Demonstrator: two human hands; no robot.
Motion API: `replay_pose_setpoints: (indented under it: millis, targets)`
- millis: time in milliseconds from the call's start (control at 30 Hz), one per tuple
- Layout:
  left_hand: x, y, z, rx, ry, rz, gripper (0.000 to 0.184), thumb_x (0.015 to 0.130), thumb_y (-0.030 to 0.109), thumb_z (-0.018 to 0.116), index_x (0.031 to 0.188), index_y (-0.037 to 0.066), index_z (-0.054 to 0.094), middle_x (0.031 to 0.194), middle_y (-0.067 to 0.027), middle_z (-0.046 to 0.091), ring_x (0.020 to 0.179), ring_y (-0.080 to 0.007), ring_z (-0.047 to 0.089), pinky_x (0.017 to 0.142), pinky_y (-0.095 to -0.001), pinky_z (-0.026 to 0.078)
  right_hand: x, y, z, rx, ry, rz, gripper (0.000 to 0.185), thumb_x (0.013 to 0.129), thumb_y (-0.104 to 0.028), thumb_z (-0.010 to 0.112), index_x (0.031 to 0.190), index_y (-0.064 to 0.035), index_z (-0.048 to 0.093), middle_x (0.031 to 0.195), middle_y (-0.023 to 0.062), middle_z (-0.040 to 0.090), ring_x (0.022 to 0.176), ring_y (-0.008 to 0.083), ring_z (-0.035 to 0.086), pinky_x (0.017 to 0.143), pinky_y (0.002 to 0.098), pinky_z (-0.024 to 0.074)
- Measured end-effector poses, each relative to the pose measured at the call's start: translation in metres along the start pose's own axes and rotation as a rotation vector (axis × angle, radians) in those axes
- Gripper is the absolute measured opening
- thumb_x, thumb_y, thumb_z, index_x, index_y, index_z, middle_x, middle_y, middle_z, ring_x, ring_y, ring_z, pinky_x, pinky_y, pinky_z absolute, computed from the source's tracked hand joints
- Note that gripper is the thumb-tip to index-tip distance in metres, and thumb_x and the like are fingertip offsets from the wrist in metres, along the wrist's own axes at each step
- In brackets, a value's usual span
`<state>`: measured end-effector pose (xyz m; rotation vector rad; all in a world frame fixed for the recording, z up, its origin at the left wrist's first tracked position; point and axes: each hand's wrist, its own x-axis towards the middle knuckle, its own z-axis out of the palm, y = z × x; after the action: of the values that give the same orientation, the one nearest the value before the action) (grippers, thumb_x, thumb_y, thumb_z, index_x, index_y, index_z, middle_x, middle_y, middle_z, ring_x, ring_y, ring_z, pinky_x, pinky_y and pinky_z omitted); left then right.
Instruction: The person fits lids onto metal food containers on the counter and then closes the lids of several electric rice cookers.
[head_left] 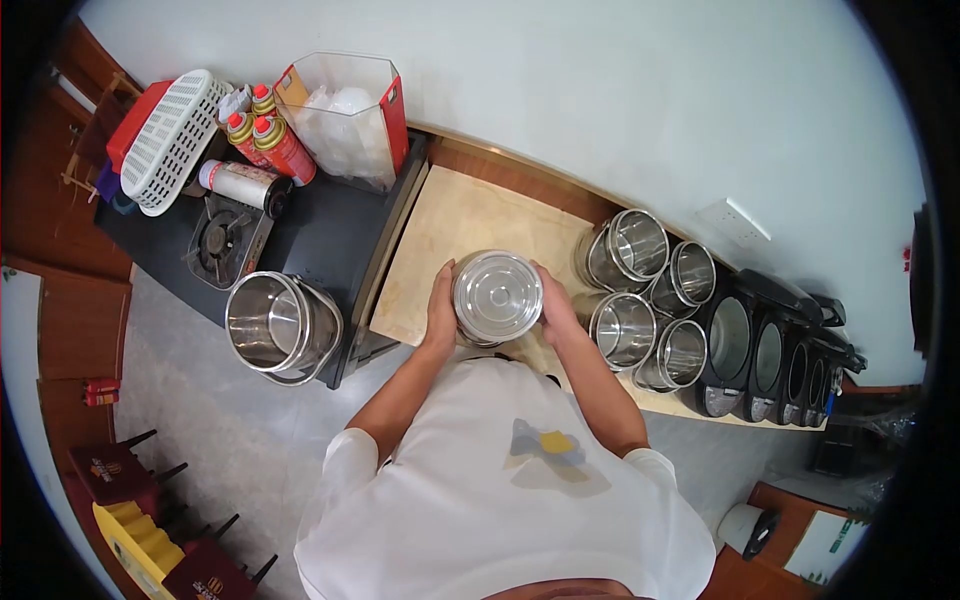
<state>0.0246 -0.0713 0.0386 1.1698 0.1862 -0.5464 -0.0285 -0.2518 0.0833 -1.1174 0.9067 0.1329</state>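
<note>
A round, shiny metal container (498, 297) with a concentric-ringed top is between my two hands, above the light wooden surface (450, 220). My left hand (441, 308) is wrapped round its left side, and my right hand (557, 304) holds the right side. Several open steel buckets (622, 331) with wire handles stand to the right of my right hand. Another open steel bucket (268, 322) stands at the front edge of the dark counter, left of my left hand.
The dark counter (320, 235) holds a gas stove (226, 240), red gas cans (284, 152), a white basket (172, 145) and a clear box (345, 120). Black appliances (735, 335) line the far right. Stools (115, 470) stand at lower left.
</note>
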Motion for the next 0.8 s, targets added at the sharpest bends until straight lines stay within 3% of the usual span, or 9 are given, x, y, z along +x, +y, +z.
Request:
replay_pose_setpoints:
  millis: [133,200,333,433,500,533,600,733,800]
  targets:
    - [0.001,0.006,-0.001,-0.038,0.021,-0.018,0.072,0.111,0.053,0.032,0.158,-0.003,0.034,0.157,-0.0149,0.045,0.146,-0.0236,0.041,0.122,-0.0359,0.03,0.017,0.001,0.009,0.026,-0.009,-0.05,0.041,0.103,-0.04,0.058,0.118,-0.0038,0.071,0.106,0.0056,0.071,0.094,0.0161,0.064,0.086,0.0346,0.0506]
    - [0.004,0.003,-0.005,-0.084,0.003,-0.011,0.075,0.111,0.054,0.031,0.159,-0.003,0.03,0.158,-0.0145,0.043,0.148,-0.0237,0.039,0.123,-0.0372,0.028,0.027,0.003,0.013,0.011,0.025,-0.131,0.035,0.102,-0.039,0.06,0.108,-0.0078,0.074,0.093,0.002,0.072,0.083,0.012,0.065,0.073,0.0286,0.0512]
    - [0.009,-0.002,-0.01,-0.072,-0.021,0.007,0.077,0.111,0.056,0.03,0.16,-0.003,0.026,0.16,-0.0152,0.041,0.149,-0.0244,0.036,0.124,-0.0382,0.026,0.044,0.001,0.017,0.036,0.012,-0.145,0.034,0.102,-0.037,0.061,0.107,-0.0062,0.074,0.095,0.0036,0.073,0.084,0.0141,0.066,0.077,0.0297,0.0517]
    - [0.013,-0.004,-0.014,-0.007,-0.029,0.117,0.075,0.11,0.054,0.037,0.16,-0.001,0.028,0.158,-0.0156,0.041,0.147,-0.0244,0.037,0.123,-0.0378,0.026,0.059,0.002,0.021,0.147,-0.017,-0.122,0.037,0.102,-0.035,0.063,0.111,0.0,0.071,0.1,0.0059,0.069,0.091,0.0159,0.063,0.083,0.0317,0.0507]
    - [0.015,0.001,-0.012,0.16,-0.006,0.129,0.085,0.106,0.05,0.051,0.159,-0.009,0.021,0.161,-0.0245,0.032,0.149,-0.0307,0.033,0.122,-0.0367,0.026,0.07,0.001,0.026,0.212,-0.035,-0.112,0.037,0.101,-0.035,0.064,0.111,-0.0002,0.07,0.097,0.005,0.068,0.089,0.0156,0.063,0.081,0.0311,0.0505]
    - [0.017,0.001,-0.012,0.164,-0.011,0.13,0.085,0.106,0.05,0.051,0.159,-0.009,0.021,0.161,-0.0245,0.032,0.149,-0.0307,0.033,0.122,-0.0367,0.026,0.075,0.001,0.028,0.217,-0.033,-0.115,0.037,0.101,-0.035,0.064,0.111,-0.0002,0.07,0.097,0.005,0.068,0.089,0.0156,0.063,0.081,0.0311,0.0505]
    - [0.022,0.001,-0.014,0.107,0.017,0.113,0.066,0.106,0.041,0.057,0.154,0.001,0.036,0.15,-0.014,0.047,0.14,-0.0232,0.043,0.119,-0.0356,0.03,0.084,0.001,0.033,0.196,-0.004,-0.208,0.038,0.102,-0.038,0.064,0.112,-0.0016,0.07,0.097,0.0048,0.068,0.088,0.0153,0.062,0.081,0.0307,0.0505]
    - [0.038,-0.005,-0.01,0.122,0.123,0.16,0.064,0.106,0.04,0.057,0.152,0.0,0.038,0.147,-0.0142,0.049,0.137,-0.0228,0.045,0.117,-0.0353,0.032,0.095,0.003,0.034,0.157,0.025,-0.293,0.043,0.103,-0.041,0.062,0.117,-0.0007,0.069,0.102,0.0066,0.069,0.094,0.0165,0.063,0.086,0.0302,0.05]
    - [0.047,-0.001,0.0,0.083,0.265,0.182,0.062,0.107,0.041,0.055,0.15,-0.001,0.04,0.143,-0.0148,0.051,0.132,-0.0223,0.048,0.114,-0.035,0.035,0.097,0.015,0.037,-0.006,0.127,-0.46,0.05,0.105,-0.041,0.058,0.126,0.0032,0.065,0.112,0.0116,0.069,0.104,0.0213,0.064,0.096,0.0306,0.0482]
